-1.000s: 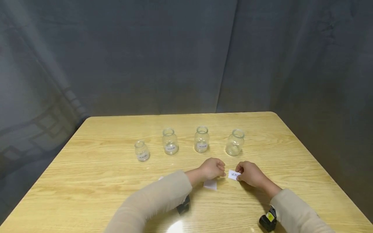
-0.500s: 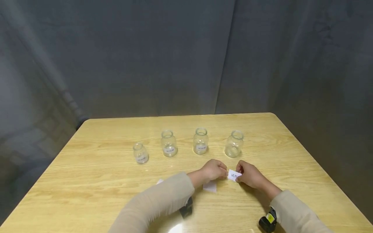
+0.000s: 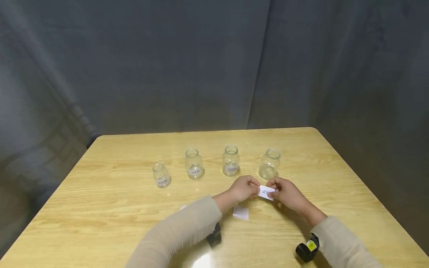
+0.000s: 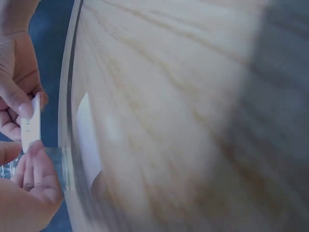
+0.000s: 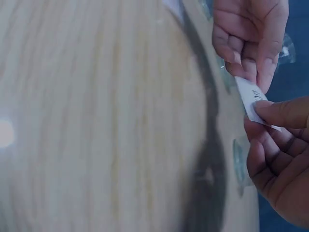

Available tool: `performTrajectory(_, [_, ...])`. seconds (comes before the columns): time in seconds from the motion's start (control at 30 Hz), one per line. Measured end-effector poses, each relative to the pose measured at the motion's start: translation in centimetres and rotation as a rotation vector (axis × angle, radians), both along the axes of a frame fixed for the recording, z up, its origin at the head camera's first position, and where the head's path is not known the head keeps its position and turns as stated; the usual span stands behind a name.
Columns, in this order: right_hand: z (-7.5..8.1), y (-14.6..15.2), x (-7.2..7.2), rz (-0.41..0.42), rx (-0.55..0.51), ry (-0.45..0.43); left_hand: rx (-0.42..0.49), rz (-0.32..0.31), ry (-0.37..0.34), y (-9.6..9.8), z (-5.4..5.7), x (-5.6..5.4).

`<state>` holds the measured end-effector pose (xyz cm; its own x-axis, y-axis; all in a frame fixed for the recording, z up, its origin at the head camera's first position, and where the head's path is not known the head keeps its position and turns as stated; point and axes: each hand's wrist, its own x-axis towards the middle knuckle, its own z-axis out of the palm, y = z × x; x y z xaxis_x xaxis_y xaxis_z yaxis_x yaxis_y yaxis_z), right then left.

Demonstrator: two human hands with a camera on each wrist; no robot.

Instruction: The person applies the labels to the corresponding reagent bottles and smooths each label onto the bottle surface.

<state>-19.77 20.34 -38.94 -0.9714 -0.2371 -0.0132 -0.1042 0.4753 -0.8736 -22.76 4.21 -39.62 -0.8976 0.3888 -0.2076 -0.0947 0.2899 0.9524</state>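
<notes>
A small white label (image 3: pixel 266 192) with dark handwriting is held up between both hands, in front of the rightmost jar. My right hand (image 3: pixel 288 193) pinches its right part, the thumb lying across the written face in the right wrist view. At the opposite end, my left hand (image 3: pixel 242 188) has the label's edge between thumb and fingertips. Just beyond the hands stands the rightmost glass jar (image 3: pixel 269 163), with no label visible on it. Three more glass jars, a small one (image 3: pixel 161 175), a middle one (image 3: pixel 194 163) and another (image 3: pixel 231 160), carry white written labels low on their sides.
A piece of white paper (image 3: pixel 240 213) lies on the wooden table (image 3: pixel 117 208) beside the left wrist. Another white corner (image 3: pixel 183 207) shows from behind the left sleeve. Dark curtains (image 3: pixel 167 67) hang beyond the table's far edge.
My left hand has closed the gap to the label and now grips its left edge. Both hands and the label have risen slightly toward the rightmost jar in the head view.
</notes>
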Motion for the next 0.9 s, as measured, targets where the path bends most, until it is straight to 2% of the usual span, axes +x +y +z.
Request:
performTrajectory(0.13, [0.9,-0.2,-0.3,0.004,0.000,0.076,0.107,0.054,0.026,-0.1,0.4,-0.4])
performTrajectory(0.27, [1.6,-0.3,-0.3,-0.009,-0.018,0.098,0.189,0.059,0.024,-0.4,0.6,-0.6])
performTrajectory(0.43, [1.6,-0.3,-0.2,-0.010,-0.066,0.121,0.201,0.026,0.026,-0.8,0.9,-0.6])
performTrajectory(0.6, [1.6,-0.3,-0.2,0.048,-0.147,0.143,0.198,-0.024,0.014,-1.6,1.4,-0.8])
performTrajectory(0.77, [2.0,-0.4,-0.5,0.035,-0.124,0.099,0.227,-0.095,0.000,-2.5,2.0,-1.0])
performTrajectory(0.9, [2.3,-0.6,-0.6,0.035,-0.117,0.078,0.285,-0.117,-0.003,-2.8,2.2,-1.1])
